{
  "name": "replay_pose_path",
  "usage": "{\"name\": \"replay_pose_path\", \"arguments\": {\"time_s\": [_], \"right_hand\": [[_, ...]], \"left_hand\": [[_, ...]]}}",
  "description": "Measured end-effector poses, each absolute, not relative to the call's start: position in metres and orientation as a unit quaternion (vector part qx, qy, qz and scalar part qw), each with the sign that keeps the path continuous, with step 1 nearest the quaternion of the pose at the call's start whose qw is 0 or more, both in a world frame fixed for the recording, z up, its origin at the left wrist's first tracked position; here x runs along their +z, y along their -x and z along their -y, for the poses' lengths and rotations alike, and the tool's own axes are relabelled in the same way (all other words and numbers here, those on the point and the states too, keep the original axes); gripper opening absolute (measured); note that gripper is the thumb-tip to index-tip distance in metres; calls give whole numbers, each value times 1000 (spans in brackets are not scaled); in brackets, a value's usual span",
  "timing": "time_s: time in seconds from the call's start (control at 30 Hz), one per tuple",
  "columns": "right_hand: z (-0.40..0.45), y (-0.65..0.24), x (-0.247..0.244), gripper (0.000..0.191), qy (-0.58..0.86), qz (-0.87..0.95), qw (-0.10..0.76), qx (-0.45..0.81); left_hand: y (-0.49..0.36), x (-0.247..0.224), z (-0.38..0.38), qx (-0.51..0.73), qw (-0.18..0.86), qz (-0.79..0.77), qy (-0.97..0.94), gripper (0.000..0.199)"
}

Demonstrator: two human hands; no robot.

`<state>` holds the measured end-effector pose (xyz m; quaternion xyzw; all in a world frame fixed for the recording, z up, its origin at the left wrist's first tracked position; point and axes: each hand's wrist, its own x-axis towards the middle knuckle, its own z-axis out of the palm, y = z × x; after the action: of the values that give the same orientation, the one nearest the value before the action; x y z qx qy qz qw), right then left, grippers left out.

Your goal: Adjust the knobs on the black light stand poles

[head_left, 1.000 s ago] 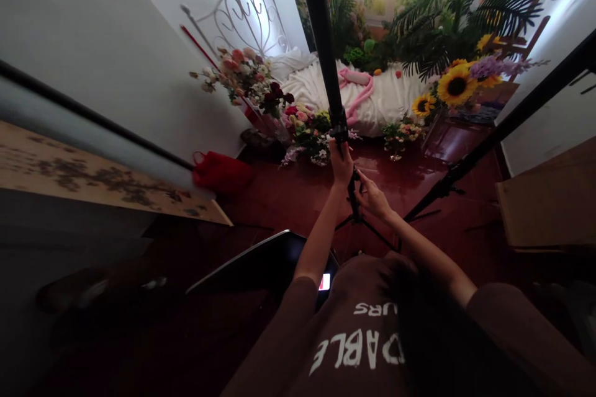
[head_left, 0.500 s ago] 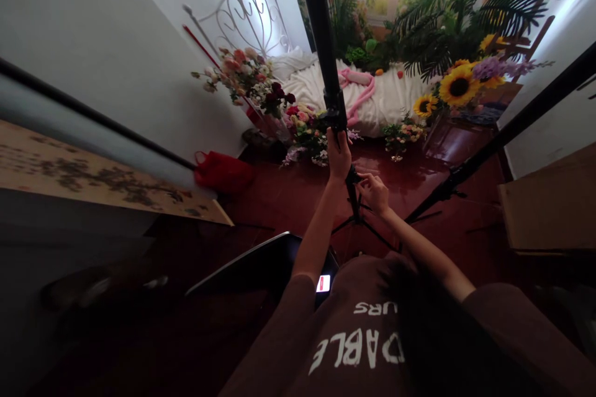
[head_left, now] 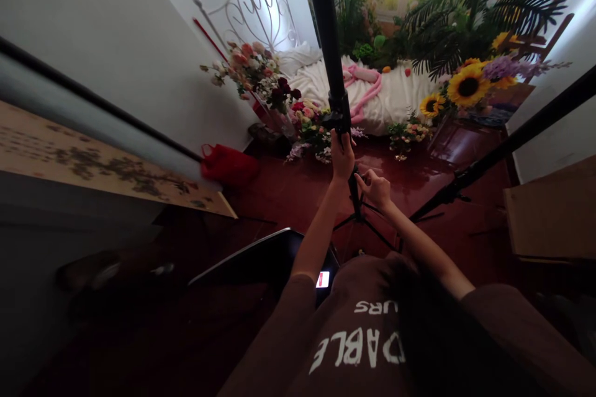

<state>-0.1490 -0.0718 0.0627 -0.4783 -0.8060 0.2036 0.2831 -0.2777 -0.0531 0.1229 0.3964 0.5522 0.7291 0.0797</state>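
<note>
A black tripod stand (head_left: 331, 53) rises in front of me, its pole running up past the top edge of the head view. My left hand (head_left: 343, 155) is wrapped round the pole just under a black clamp collar (head_left: 338, 113). Lower down, my right hand (head_left: 376, 189) is closed, thumb and fingers pinched at a small black knob on the side of the pole; the fingers mostly cover the knob. The stand's spread legs (head_left: 357, 218) rest on the dark red floor.
Another black stand (head_left: 465, 183) leans across on the right, near a cardboard box (head_left: 554, 211). Flowers (head_left: 468, 84) and a white-draped bed (head_left: 395, 99) lie ahead. A red bag (head_left: 228, 164) and a painted scroll (head_left: 116, 164) are at left. A dark panel (head_left: 251, 260) is beside me.
The view has shifted slightly, so the scene sits a little further right. My right hand's fingers have curled in more tightly at the knob. My left hand keeps its hold on the pole.
</note>
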Motion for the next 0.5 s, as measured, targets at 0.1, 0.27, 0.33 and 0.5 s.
{"name": "replay_pose_path", "arguments": {"time_s": [0.1, 0.27, 0.33, 0.5], "right_hand": [[70, 150, 65, 40, 475, 813, 273, 198], [59, 150, 63, 35, 443, 836, 258, 197], [51, 149, 62, 34, 414, 839, 267, 229], [38, 150, 60, 45, 348, 789, 274, 425]], "left_hand": [[276, 123, 51, 730, 74, -559, -387, 41], [272, 119, 46, 729, 82, -558, -387, 45], [270, 116, 45, 730, 74, -560, -384, 47], [268, 110, 44, 731, 65, -570, -369, 48]]}}
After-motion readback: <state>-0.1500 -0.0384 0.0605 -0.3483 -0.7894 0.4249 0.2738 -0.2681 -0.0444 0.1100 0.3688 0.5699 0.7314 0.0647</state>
